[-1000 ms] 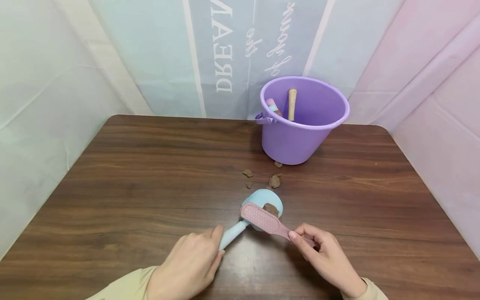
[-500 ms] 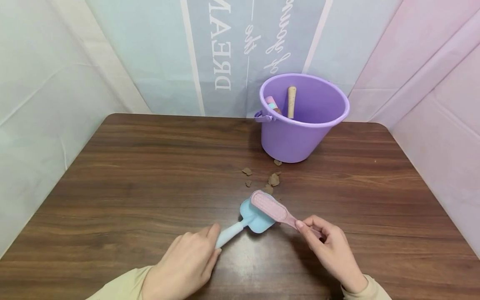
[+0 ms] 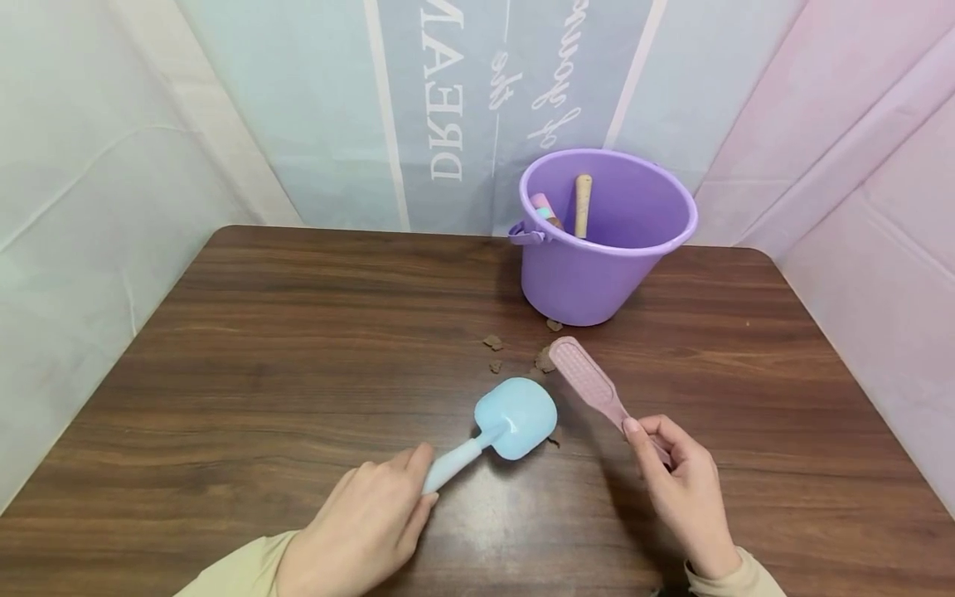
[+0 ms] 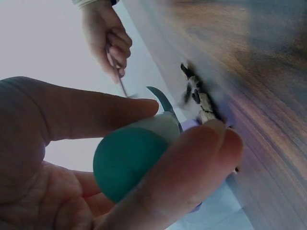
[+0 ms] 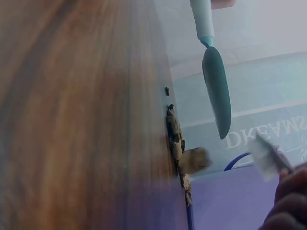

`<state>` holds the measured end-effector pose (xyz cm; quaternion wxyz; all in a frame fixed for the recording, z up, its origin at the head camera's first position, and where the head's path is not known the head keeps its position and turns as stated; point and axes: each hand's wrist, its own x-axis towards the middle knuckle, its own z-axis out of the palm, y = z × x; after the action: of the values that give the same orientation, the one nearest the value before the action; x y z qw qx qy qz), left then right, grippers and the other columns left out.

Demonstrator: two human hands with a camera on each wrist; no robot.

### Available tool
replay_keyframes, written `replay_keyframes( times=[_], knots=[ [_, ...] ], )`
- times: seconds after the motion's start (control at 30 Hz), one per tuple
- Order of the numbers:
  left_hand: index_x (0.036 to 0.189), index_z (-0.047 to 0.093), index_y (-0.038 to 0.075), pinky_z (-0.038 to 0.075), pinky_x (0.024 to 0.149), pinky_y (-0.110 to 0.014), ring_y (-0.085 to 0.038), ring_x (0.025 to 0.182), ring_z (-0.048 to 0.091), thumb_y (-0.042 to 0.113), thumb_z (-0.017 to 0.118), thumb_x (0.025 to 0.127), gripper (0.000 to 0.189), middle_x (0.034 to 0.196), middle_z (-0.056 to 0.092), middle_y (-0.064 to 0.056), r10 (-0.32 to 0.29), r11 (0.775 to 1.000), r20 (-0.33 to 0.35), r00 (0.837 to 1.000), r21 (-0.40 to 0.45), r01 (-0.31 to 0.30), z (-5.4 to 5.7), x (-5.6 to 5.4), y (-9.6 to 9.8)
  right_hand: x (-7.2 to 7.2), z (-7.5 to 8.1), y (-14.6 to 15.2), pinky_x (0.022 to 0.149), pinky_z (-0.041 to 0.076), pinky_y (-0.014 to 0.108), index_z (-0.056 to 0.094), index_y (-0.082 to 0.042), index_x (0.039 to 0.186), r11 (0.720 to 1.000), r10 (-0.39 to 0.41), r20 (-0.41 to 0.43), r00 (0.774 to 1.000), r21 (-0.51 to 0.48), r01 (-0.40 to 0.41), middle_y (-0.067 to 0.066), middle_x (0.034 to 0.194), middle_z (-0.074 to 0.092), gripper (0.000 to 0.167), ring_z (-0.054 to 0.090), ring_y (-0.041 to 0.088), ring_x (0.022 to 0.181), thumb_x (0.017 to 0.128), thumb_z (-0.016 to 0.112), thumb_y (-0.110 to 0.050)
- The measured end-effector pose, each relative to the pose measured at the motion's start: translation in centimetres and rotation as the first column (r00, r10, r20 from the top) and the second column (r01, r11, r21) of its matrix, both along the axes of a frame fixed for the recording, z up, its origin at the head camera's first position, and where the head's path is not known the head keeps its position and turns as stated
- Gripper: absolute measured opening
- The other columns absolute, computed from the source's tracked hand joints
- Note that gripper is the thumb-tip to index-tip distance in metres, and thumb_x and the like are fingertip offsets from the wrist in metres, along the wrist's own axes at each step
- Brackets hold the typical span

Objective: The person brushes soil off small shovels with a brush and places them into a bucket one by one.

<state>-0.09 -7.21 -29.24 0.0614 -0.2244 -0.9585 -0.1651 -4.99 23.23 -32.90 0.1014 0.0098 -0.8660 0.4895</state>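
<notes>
My left hand grips the handle of a light blue scoop, held above the table with its rounded back facing up. In the left wrist view, thumb and fingers wrap the handle near its green end. A thin brown sliver shows at the scoop's right edge. My right hand pinches the handle of a pink paddle with a textured oval head, to the right of the scoop. The paddle's tip overlaps a brown crumbly lump. A blurred brown piece shows in the right wrist view.
Behind the scoop stands a purple bucket, with a pale wooden handle and a pink-and-blue item inside. Small brown crumbs lie on the wooden table before it. Printed cloth hangs behind and beside the table.
The scoop has turned over, so its back now faces up and the brown piece that lay in it is out of sight. My right hand has moved the paddle off the scoop, forward and right.
</notes>
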Motion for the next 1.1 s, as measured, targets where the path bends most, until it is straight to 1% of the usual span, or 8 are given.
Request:
replay_keyframes(
  times=[0.1, 0.27, 0.37, 0.5, 0.57, 0.67, 0.9, 1.1],
  knots=[
    [0.085, 0.048, 0.011, 0.029, 0.039, -0.023, -0.006, 0.045, 0.038, 0.015, 0.073, 0.079, 0.027, 0.066, 0.043, 0.008, 0.004, 1.000, 0.000, 1.000, 0.008, -0.004, -0.1, 0.0, 0.0, 0.3, -0.3, -0.1, 0.036, 0.025, 0.020, 0.060, -0.005, 0.079, 0.987, 0.143, -0.049, 0.988, -0.060, -0.146, -0.006, 0.052, 0.039, 0.013, 0.032, 0.004, 0.040, 0.091, 0.059, 0.002],
    [0.085, 0.047, 0.011, 0.027, 0.039, -0.023, -0.005, 0.045, 0.036, 0.015, 0.074, 0.079, 0.027, 0.065, 0.042, 0.008, 0.008, 1.000, -0.011, 1.000, 0.013, -0.008, -0.1, 0.1, 0.2, 0.9, -1.0, -0.3, 0.035, 0.026, 0.017, 0.060, -0.011, 0.082, 0.919, 0.387, -0.050, 0.921, -0.064, -0.389, -0.004, 0.052, 0.041, 0.018, 0.033, -0.003, 0.043, 0.089, 0.059, 0.005],
    [0.085, 0.048, 0.011, 0.027, 0.039, -0.023, -0.006, 0.045, 0.036, 0.016, 0.073, 0.079, 0.027, 0.066, 0.043, 0.008, -0.002, 1.000, -0.016, 1.000, 0.011, 0.002, -0.1, 0.1, 0.3, 1.1, -1.2, -0.5, 0.038, 0.028, 0.016, 0.059, -0.015, 0.082, 0.883, 0.466, -0.045, 0.883, -0.030, -0.468, -0.004, 0.053, 0.041, 0.021, 0.033, -0.006, 0.048, 0.089, 0.060, 0.004],
    [0.088, 0.048, 0.011, 0.027, 0.040, -0.024, -0.006, 0.046, 0.036, 0.017, 0.072, 0.080, 0.026, 0.067, 0.044, 0.007, -0.030, 1.000, -0.012, 0.999, 0.004, 0.030, 0.0, 0.2, 0.6, 1.2, -1.1, -0.6, 0.040, 0.028, 0.016, 0.059, -0.018, 0.081, 0.866, 0.500, -0.039, 0.865, -0.008, -0.500, -0.005, 0.054, 0.039, 0.022, 0.033, -0.008, 0.050, 0.089, 0.060, 0.003],
    [0.089, 0.048, 0.010, 0.028, 0.040, -0.024, -0.006, 0.047, 0.037, 0.017, 0.072, 0.080, 0.026, 0.068, 0.044, 0.007, -0.038, 0.999, -0.021, 0.999, 0.001, 0.038, 0.0, 0.2, 0.6, 1.2, -1.0, -0.6, 0.040, 0.027, 0.016, 0.059, -0.018, 0.081, 0.871, 0.492, -0.029, 0.870, -0.006, -0.492, -0.005, 0.054, 0.039, 0.021, 0.032, -0.008, 0.050, 0.089, 0.060, 0.001],
    [0.088, 0.048, 0.010, 0.028, 0.039, -0.024, -0.007, 0.046, 0.038, 0.017, 0.073, 0.080, 0.027, 0.067, 0.044, 0.007, -0.035, 0.999, -0.049, 0.998, -0.002, 0.035, 0.0, 0.2, 0.6, 1.1, -0.8, -0.6, 0.038, 0.027, 0.017, 0.060, -0.019, 0.081, 0.892, 0.451, -0.005, 0.892, 0.008, -0.451, -0.007, 0.053, 0.039, 0.019, 0.031, -0.008, 0.048, 0.090, 0.061, -0.001],
    [0.088, 0.049, 0.010, 0.028, 0.039, -0.023, -0.006, 0.046, 0.036, 0.016, 0.074, 0.079, 0.027, 0.066, 0.043, 0.007, -0.015, 1.000, -0.052, 0.999, -0.009, 0.014, 0.0, 0.2, 0.3, 0.7, -0.1, -0.4, 0.039, 0.029, 0.021, 0.060, -0.017, 0.077, 0.957, 0.279, 0.082, 0.957, 0.062, -0.285, -0.012, 0.051, 0.040, 0.016, 0.032, -0.003, 0.044, 0.091, 0.063, -0.011],
    [0.086, 0.048, 0.011, 0.026, 0.038, -0.021, -0.004, 0.045, 0.034, 0.016, 0.074, 0.080, 0.027, 0.065, 0.042, 0.009, -0.004, 1.000, -0.019, 1.000, -0.003, 0.003, 0.2, 0.2, -0.2, 0.3, 0.0, -0.2, 0.041, 0.030, 0.023, 0.061, -0.014, 0.074, 0.986, 0.109, 0.092, 0.990, 0.114, -0.120, -0.012, 0.051, 0.038, 0.017, 0.033, 0.000, 0.044, 0.090, 0.066, -0.016]
  ],
)
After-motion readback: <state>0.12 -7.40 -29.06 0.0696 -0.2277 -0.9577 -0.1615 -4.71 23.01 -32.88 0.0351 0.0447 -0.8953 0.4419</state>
